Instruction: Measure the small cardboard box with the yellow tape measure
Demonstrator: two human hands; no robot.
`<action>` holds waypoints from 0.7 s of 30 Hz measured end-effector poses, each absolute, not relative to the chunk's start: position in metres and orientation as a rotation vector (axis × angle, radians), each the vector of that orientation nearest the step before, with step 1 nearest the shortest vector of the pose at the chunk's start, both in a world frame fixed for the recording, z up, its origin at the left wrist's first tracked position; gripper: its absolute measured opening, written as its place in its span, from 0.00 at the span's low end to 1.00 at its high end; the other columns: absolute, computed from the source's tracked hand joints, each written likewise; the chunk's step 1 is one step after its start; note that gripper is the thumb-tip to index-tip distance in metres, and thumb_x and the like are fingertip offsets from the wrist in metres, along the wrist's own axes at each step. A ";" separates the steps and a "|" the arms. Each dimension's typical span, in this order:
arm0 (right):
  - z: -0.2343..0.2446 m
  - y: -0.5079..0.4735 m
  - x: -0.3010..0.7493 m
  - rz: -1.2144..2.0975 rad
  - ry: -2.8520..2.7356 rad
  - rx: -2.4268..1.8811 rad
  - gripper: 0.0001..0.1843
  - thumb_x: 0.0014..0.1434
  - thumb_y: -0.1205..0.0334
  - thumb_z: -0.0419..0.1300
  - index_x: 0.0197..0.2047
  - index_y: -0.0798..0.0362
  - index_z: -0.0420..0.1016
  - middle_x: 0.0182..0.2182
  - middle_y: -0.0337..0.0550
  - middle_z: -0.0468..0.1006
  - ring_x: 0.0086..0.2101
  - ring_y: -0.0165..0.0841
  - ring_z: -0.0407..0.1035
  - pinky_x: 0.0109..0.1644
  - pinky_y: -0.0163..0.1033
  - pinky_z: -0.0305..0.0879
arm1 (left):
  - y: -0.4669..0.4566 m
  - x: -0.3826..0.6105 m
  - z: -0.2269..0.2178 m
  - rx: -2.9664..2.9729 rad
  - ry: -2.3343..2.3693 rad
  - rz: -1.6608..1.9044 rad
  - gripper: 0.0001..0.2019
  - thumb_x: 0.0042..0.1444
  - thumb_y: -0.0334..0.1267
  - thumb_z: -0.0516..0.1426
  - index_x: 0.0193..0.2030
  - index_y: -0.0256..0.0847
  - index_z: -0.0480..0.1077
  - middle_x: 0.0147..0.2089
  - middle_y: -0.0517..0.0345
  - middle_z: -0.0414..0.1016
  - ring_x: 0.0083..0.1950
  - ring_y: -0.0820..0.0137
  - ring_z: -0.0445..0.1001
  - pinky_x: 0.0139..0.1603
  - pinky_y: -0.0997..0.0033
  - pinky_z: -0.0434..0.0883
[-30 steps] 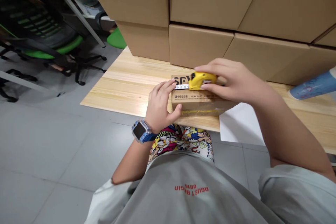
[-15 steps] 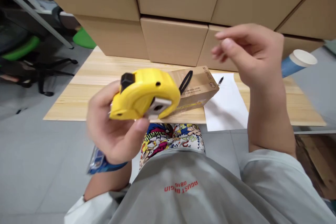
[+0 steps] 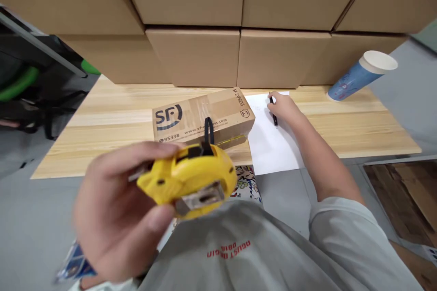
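Observation:
My left hand [image 3: 116,213] is raised close to the camera, closed around a yellow tape measure [image 3: 189,179] with a black strap; the tape is retracted. A small cardboard parcel [image 3: 205,116] printed "SF" lies on the wooden table [image 3: 112,122] near its front edge. To the right of the parcel my right hand [image 3: 283,107] rests on a white sheet of paper [image 3: 269,145], its fingers curled on a black pen [image 3: 273,111].
Large cardboard boxes [image 3: 194,54] are stacked along the back of the table. A blue paper cup [image 3: 362,75] stands at the back right. A green and black office chair [image 3: 20,86] is at the left, and grey floor lies below.
The tape measure left the parcel and came up toward the camera in my left hand. My right hand dropped from the air onto the paper and took the pen.

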State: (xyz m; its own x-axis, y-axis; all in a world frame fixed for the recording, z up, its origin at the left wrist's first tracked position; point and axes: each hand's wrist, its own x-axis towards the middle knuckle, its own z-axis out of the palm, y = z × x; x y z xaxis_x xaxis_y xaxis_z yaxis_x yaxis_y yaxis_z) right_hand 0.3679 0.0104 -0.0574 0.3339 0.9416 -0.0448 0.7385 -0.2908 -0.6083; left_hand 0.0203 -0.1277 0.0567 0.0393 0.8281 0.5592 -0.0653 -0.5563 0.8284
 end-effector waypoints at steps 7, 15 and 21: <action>-0.039 0.040 0.367 1.095 -1.344 -1.503 0.12 0.47 0.68 0.70 0.38 0.55 0.80 0.28 0.41 0.80 0.30 0.30 0.75 0.37 0.35 0.73 | -0.069 0.031 0.040 1.563 0.890 1.688 0.20 0.43 0.36 0.67 0.47 0.50 0.81 0.42 0.64 0.80 0.34 0.74 0.76 0.29 0.77 0.78; -0.086 0.058 0.353 1.362 -1.208 -1.320 0.21 0.57 0.42 0.62 0.29 0.53 0.74 0.08 0.30 0.57 0.11 0.25 0.52 0.16 0.34 0.47 | -0.051 0.006 0.022 1.757 1.029 1.240 0.18 0.55 0.44 0.65 0.53 0.51 0.78 0.51 0.54 0.79 0.44 0.61 0.80 0.29 0.67 0.81; -0.084 0.056 0.357 1.434 -1.355 -1.375 0.07 0.46 0.63 0.70 0.28 0.58 0.79 0.20 0.43 0.77 0.17 0.24 0.61 0.18 0.32 0.54 | -0.055 0.011 0.028 1.720 1.089 1.246 0.17 0.56 0.46 0.65 0.53 0.52 0.78 0.52 0.54 0.78 0.43 0.61 0.80 0.30 0.65 0.81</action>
State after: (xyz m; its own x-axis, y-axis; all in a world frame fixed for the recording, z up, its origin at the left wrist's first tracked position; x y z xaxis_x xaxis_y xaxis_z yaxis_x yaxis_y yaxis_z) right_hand 0.3575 0.0558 -0.0842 -0.1716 0.9614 -0.2151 0.1598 -0.1883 -0.9690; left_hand 0.0112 -0.0555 0.0283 0.1686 0.9261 0.3376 0.2106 -0.3684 0.9055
